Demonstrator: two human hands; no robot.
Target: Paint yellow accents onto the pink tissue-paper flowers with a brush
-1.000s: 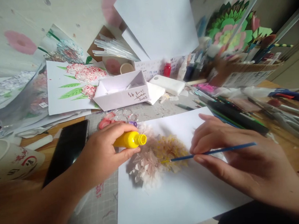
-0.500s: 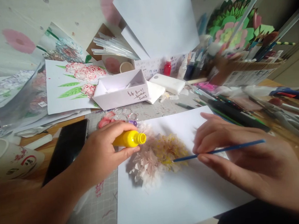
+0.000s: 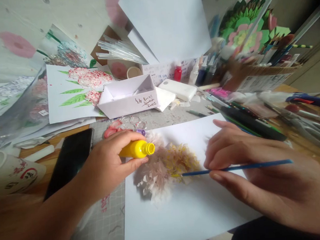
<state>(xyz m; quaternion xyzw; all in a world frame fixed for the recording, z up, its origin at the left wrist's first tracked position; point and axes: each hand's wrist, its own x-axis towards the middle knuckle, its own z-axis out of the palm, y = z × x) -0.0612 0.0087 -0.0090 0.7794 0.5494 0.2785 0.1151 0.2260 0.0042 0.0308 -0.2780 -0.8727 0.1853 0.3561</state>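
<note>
A small yellow paint bottle (image 3: 136, 149) lies tilted in my left hand (image 3: 110, 160), its uncapped mouth facing right. Between thumb and fingers of my right hand (image 3: 242, 169) is a thin blue paintbrush (image 3: 251, 166), pointing left. Its yellow-coated tip is at the lower left edge of a yellow-tinted ruffled paper flower (image 3: 182, 156); I cannot tell whether it touches. Beside this one, a pale pinkish-white paper flower (image 3: 157, 180) sits partly behind the bottle. Both flowers rest on a white sheet of paper (image 3: 156, 230).
A white paper box (image 3: 128, 104) stands behind the sheet, near a white power bank (image 3: 177, 89). On the left are a black phone (image 3: 69, 159) and a paper cup (image 3: 13, 174). Pens and tools (image 3: 253, 122) lie to the right. A red bottle (image 3: 178, 73) stands farther back.
The paintbrush has swung flatter, and its tip has shifted slightly left and down to the flower's edge. My left hand still holds the bottle in nearly the same place.
</note>
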